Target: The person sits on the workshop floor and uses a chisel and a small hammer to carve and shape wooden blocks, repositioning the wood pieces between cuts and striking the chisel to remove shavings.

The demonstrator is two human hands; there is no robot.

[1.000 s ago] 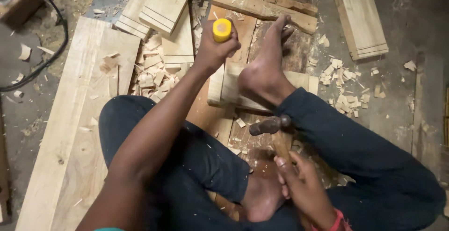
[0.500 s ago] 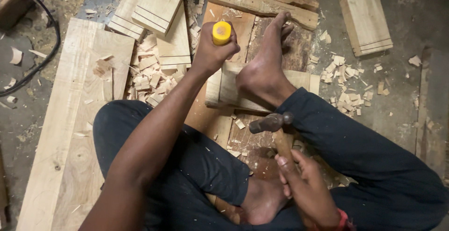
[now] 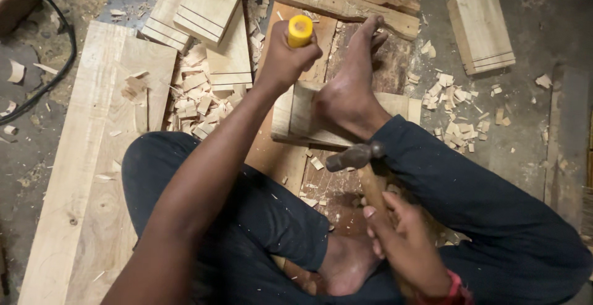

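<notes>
Left hand (image 3: 287,58) around chisel (image 3: 300,31)

1 head-worn camera looks steeply down, close over the lap.

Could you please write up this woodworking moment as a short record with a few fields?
Left hand: gripping a yellow-handled chisel, upright over the wooden block
Right hand: holding a hammer by its wooden handle, head raised beside the knee
Foot: pressed on the wooden block, pinning it
Surroundings: wood chips, long plank on the person's left, grooved boards ahead
</notes>
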